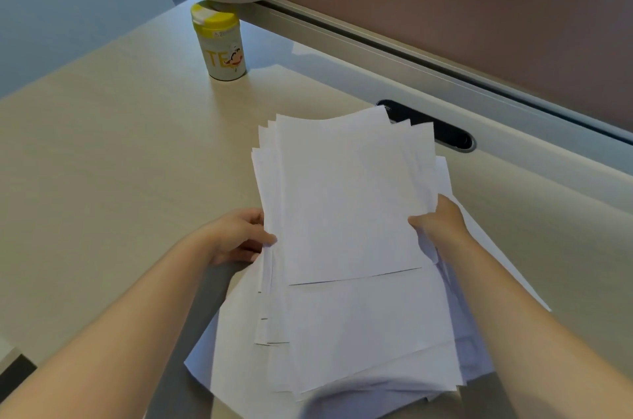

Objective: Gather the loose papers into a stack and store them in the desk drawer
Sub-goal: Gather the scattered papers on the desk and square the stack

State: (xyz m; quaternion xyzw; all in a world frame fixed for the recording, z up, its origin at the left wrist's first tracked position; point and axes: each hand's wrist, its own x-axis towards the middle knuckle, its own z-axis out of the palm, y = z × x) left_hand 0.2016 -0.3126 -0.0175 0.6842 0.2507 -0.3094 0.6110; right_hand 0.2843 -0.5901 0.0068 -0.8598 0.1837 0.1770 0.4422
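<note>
Item: uneven papers (pixel 346 213), mid-desk (pixel 102 161). I see left hand (pixel 239 237) and right hand (pixel 438 220) pinching opposite edges. Far left: yellow-lidded tin (pixel 221 45).

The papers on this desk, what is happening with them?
A person is gathering the loose papers into a stack on the desk. The left hand and the right hand grip the pile by its two sides. The sheets are not squared up yet. A tin stands farther back. No drawer is in view.
</note>
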